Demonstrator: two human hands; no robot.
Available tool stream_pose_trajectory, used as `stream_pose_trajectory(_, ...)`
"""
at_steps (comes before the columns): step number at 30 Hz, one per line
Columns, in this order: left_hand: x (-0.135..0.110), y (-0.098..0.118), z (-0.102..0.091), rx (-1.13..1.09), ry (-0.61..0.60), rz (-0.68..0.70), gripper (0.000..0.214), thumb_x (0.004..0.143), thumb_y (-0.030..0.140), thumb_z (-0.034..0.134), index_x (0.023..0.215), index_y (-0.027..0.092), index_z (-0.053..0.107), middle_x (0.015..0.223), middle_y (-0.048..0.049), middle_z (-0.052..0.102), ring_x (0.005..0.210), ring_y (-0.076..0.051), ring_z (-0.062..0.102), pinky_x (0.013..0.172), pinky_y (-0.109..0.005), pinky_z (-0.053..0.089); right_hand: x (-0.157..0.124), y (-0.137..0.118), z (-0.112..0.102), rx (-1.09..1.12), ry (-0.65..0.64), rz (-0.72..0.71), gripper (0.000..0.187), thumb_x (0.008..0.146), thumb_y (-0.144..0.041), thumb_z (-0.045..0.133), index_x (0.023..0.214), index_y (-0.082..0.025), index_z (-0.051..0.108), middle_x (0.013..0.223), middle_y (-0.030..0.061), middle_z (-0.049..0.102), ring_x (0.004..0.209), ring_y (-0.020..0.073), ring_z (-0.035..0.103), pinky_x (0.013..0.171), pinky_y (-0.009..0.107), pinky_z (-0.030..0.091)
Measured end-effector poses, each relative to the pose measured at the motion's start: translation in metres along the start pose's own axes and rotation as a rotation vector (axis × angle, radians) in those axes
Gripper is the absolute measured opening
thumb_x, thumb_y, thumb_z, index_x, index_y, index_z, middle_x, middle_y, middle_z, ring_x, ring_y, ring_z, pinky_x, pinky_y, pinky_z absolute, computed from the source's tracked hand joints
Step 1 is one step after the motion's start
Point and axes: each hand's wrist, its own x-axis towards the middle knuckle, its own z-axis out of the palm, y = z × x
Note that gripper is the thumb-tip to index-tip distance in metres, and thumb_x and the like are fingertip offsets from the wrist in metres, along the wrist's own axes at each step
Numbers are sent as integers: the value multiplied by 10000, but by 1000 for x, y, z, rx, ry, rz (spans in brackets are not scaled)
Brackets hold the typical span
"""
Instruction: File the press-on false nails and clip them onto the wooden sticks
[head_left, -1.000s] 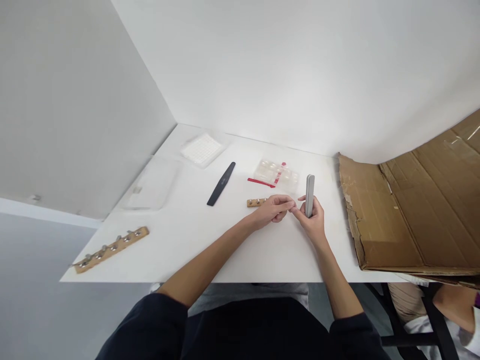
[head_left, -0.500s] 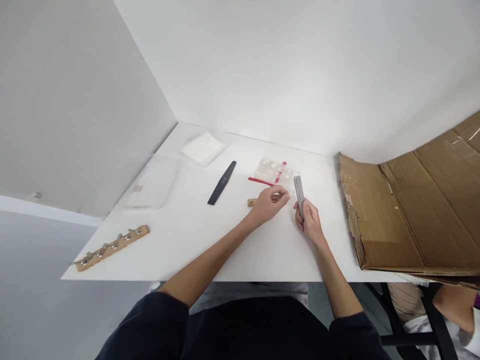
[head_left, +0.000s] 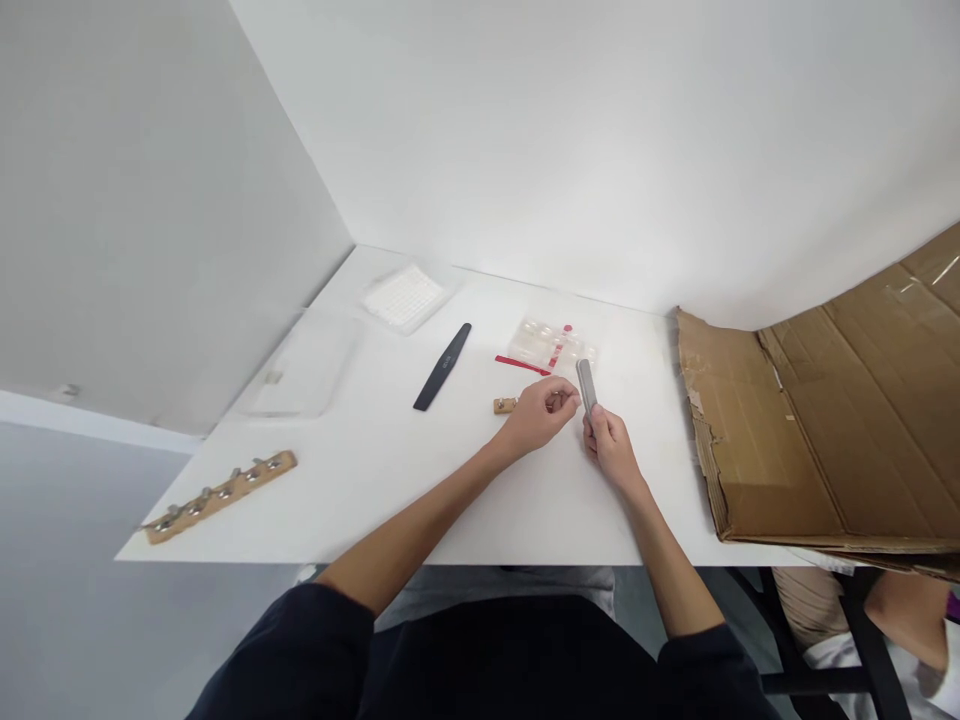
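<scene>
My right hand (head_left: 611, 440) grips a grey nail file (head_left: 586, 384) by its lower end, its free end pointing up and away from me. Just left of it, my left hand (head_left: 538, 410) is closed in a pinch near the file; whatever lies between the fingertips is too small to make out. Partly hidden behind my left hand, a small wooden piece with metal fittings (head_left: 502, 405) lies on the table. Beyond both hands are a thin red strip (head_left: 520, 364) and a clear plastic tray with red markings (head_left: 536, 342). A black nail file (head_left: 442, 367) rests further left.
At the front left lies a wooden bar with metal knobs (head_left: 221, 494). Clear plastic cases (head_left: 304, 375) and a white gridded sheet (head_left: 403, 296) are at the back left. A cardboard box (head_left: 795, 430) stands on the right; part of another person (head_left: 907, 615) shows below it.
My right hand has shifted slightly left with the grey nail file, bringing it closer to my left fingertips. My left hand keeps its pinch, nearly in the same place.
</scene>
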Motion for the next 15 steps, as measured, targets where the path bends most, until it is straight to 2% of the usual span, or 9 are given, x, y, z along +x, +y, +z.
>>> stream_pose_trajectory(6, 3, 1, -1, -83, -10, -23, 227, 915, 354, 642, 783, 176, 594, 709, 23, 503, 602, -101, 374, 568, -255, 312, 0, -1, 2, -22, -52, -28, 624, 980, -797, 473, 696, -243, 431, 554, -59, 364, 465, 103, 297, 435, 273, 219)
stream_pose_trajectory(12, 5, -1, -2, -127, 8, -45, 226, 896, 373, 663, 800, 170, 632, 761, 0, 579, 640, -108, 453, 593, -251, 378, 1, -4, 3, 43, 77, 17, 652, 946, -854, 451, 692, -255, 417, 531, -78, 307, 423, 99, 268, 400, 273, 198)
stream_pose_trajectory(15, 5, -1, -2, -152, 8, -45, 232, 892, 373, 665, 792, 166, 629, 754, 3, 566, 643, -105, 461, 593, -248, 382, 1, -4, 3, 59, -1, 0, 662, 936, -858, 470, 681, -249, 433, 521, -79, 312, 412, 92, 261, 394, 269, 189)
